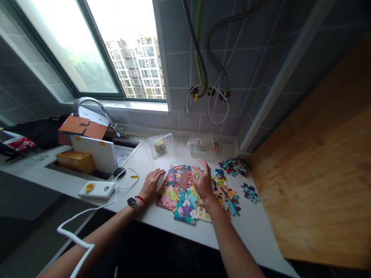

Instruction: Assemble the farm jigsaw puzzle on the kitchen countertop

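Note:
A colourful jigsaw puzzle point(171, 200), partly joined, lies on the white counter point(150, 224). One joined section with a white rabbit point(185, 208) overlaps its front edge. My left hand point(152, 185) rests at the puzzle's left side, fingers stretched out and holding nothing. Over the puzzle's upper middle is my right hand point(203, 181), its fingers apart and curved; no piece shows between them. Part of the puzzle is hidden behind this hand and forearm. Loose puzzle pieces point(233, 202) lie at the right edge, with another small cluster point(250, 193) farther right.
A heap of pieces point(236, 166) sits at the back right, near a wooden panel point(313, 173). Two clear plastic bags point(160, 144) point(203, 144) lie behind the puzzle. At left are a white power strip point(97, 189) with its cable and a sink holding boxes point(75, 161).

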Demonstrator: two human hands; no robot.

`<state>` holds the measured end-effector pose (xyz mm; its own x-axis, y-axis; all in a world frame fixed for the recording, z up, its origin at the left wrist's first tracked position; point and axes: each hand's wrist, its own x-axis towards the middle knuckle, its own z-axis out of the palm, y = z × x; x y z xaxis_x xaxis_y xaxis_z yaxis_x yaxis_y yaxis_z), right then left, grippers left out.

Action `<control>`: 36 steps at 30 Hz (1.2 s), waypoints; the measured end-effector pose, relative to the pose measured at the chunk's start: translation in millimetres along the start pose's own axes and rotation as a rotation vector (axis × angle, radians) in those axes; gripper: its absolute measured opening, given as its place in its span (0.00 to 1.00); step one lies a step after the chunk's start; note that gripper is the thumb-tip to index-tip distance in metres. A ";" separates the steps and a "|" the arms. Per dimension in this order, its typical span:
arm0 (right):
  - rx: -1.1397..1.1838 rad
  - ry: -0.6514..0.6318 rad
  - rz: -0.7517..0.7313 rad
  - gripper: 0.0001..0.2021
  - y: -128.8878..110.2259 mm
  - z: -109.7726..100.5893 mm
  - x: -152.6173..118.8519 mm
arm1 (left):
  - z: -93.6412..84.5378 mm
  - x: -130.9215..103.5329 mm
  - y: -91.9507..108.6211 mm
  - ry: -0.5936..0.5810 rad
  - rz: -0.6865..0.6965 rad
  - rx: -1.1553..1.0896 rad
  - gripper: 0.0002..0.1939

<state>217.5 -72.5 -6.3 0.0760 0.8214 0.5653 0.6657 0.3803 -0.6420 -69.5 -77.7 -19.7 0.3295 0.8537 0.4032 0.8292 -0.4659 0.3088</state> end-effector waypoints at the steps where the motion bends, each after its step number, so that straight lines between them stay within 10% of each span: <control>1: -0.002 0.013 -0.003 0.15 -1.0 0.2 -0.3 | 0.0 0.3 0.7 -0.009 0.013 -0.004 0.20; 11: -0.133 0.195 -0.005 0.16 -10.2 -10.8 4.6 | -4.0 1.8 8.4 -0.094 0.018 -0.088 0.18; 20: -0.281 -0.434 -0.295 0.48 -76.2 -7.8 -49.8 | -29.6 1.8 30.9 -0.065 -0.057 -0.359 0.30; 24: -0.231 -0.718 -0.447 0.59 -119.2 -5.9 -95.3 | -66.3 -28.1 68.5 -0.303 0.073 -0.813 0.32; 29: -0.233 -0.863 -0.493 0.58 -161.6 -19.6 -106.9 | -100.1 -70.2 97.7 -0.313 -0.037 -1.005 0.32; 36: -0.184 -0.982 -0.436 0.63 -199.4 -32.8 -84.6 | -107.7 -71.0 88.6 -0.269 -0.168 -0.869 0.24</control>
<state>102.7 -231.8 90.8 -0.7655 0.6434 0.0124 0.5986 0.7190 -0.3533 -68.1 -204.6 71.8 0.4198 0.9004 0.1144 0.2812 -0.2489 0.9268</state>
